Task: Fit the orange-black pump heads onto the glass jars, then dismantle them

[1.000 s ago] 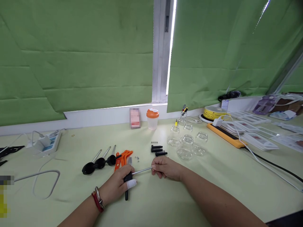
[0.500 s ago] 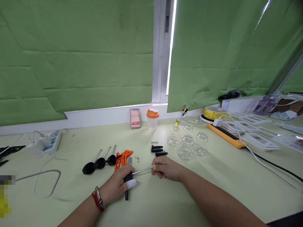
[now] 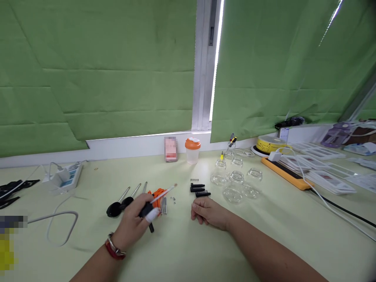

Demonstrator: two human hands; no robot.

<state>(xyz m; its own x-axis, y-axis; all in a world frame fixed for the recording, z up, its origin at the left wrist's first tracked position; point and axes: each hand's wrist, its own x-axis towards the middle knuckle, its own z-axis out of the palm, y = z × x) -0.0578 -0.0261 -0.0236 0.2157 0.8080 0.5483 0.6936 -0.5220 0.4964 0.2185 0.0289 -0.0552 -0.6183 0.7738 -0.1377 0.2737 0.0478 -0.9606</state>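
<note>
My left hand point(image 3: 135, 221) is wrapped round the black body of a rod-shaped tool whose thin metal shaft point(image 3: 163, 192) points up and right. A black stub shows below my fingers, and white tape covers one fingertip. Close beside that hand lie black round-ended pieces with metal rods point(image 3: 114, 209), orange parts point(image 3: 158, 194) and several short metal pins point(image 3: 164, 205). My right hand point(image 3: 210, 213) rests on the table with its fingers curled together; whatever they hold, if anything, is hidden. Just beyond it are black cylindrical parts point(image 3: 197, 189), a spring point(image 3: 194, 179) and tiny metal bits point(image 3: 173, 200).
Several clear glass jars point(image 3: 233, 188) stand right of centre. An orange-lidded cup point(image 3: 192, 150) and a small pink box point(image 3: 170, 149) are by the wall. An orange power strip point(image 3: 284, 174) with cables lies on the right, a white power strip point(image 3: 66, 176) on the left.
My left hand has moved left and lifted the tool, its shaft now tilted upward and away from my right hand's fingers. My right hand stays nearly in place, fingers still curled.
</note>
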